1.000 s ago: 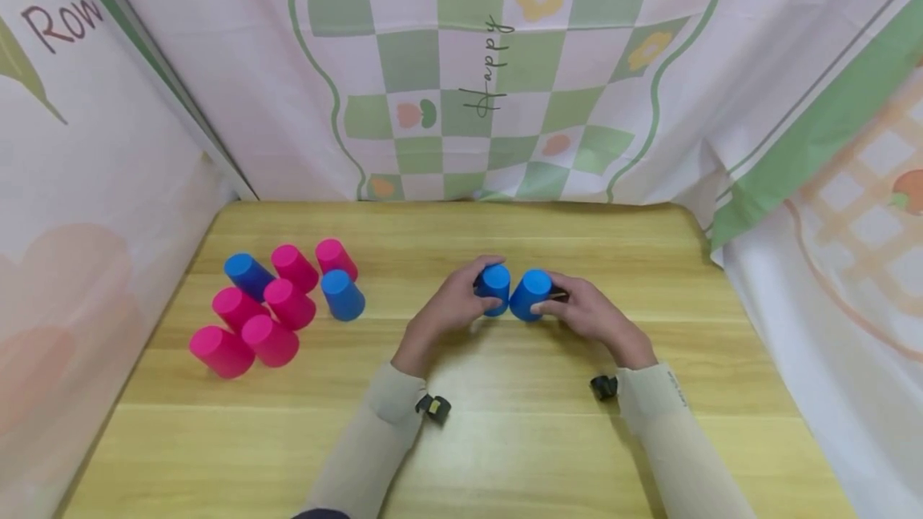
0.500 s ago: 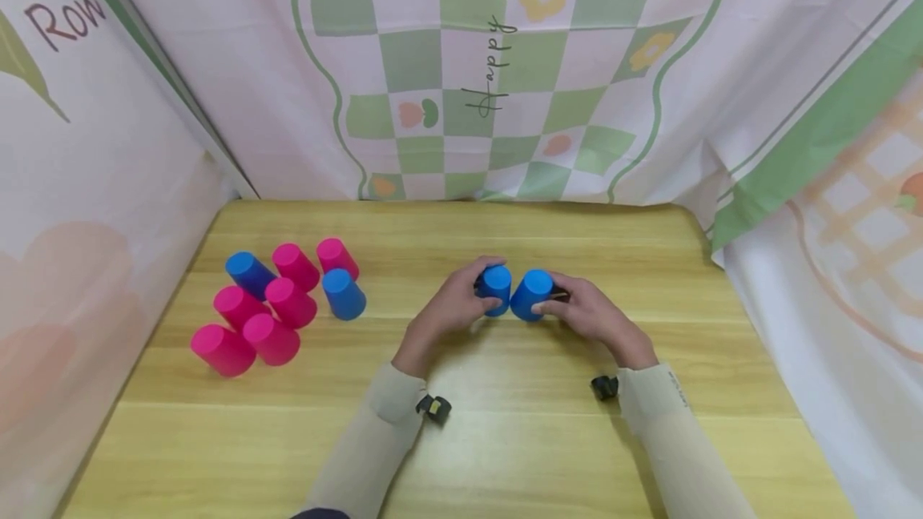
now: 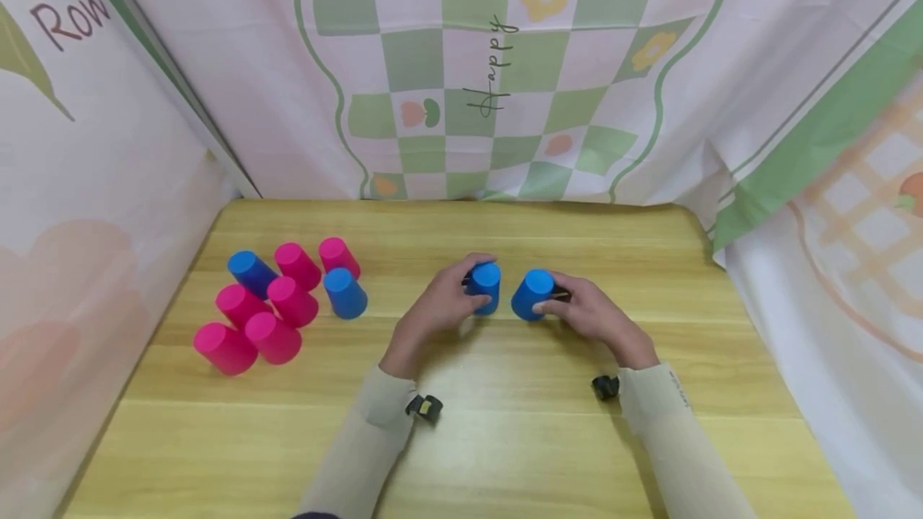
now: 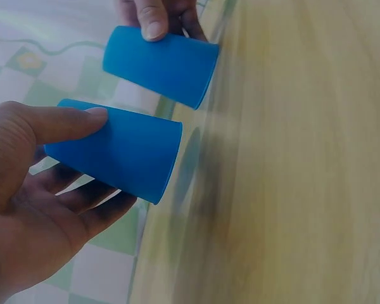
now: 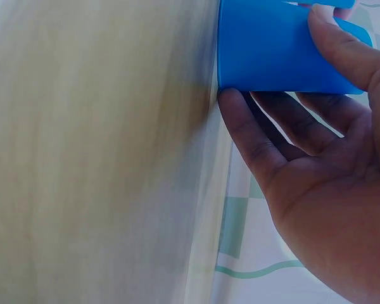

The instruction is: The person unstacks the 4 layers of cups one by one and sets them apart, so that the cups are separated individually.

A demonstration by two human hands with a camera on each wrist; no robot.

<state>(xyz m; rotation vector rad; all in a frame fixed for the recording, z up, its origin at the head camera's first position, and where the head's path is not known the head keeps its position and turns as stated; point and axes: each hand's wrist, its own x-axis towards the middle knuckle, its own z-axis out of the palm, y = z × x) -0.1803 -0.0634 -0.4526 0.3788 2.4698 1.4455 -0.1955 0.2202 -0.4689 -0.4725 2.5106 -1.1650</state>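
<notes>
Two upside-down blue cups stand side by side in the middle of the table, with a narrow gap between them. My left hand (image 3: 443, 295) grips the left blue cup (image 3: 486, 288), thumb on the near side and fingers round the back. In the left wrist view the rim of this blue cup (image 4: 123, 152) looks slightly off the wood. The right blue cup (image 3: 532, 295) is held by my right hand (image 3: 587, 309). Seen from the right wrist, that blue cup (image 5: 278, 50) has its rim down at the table, between thumb and fingers.
On the left of the wooden table (image 3: 505, 447) stands a group of upside-down cups. It has several pink cups (image 3: 292, 301), a blue cup (image 3: 252, 274) at the back left and another blue cup (image 3: 345, 295) at its right edge. Printed curtains (image 3: 476, 70) enclose the table.
My left hand has shifted a little to the left with its blue cup, widening the gap between the two cups. The right hand and its cup stay in place.
</notes>
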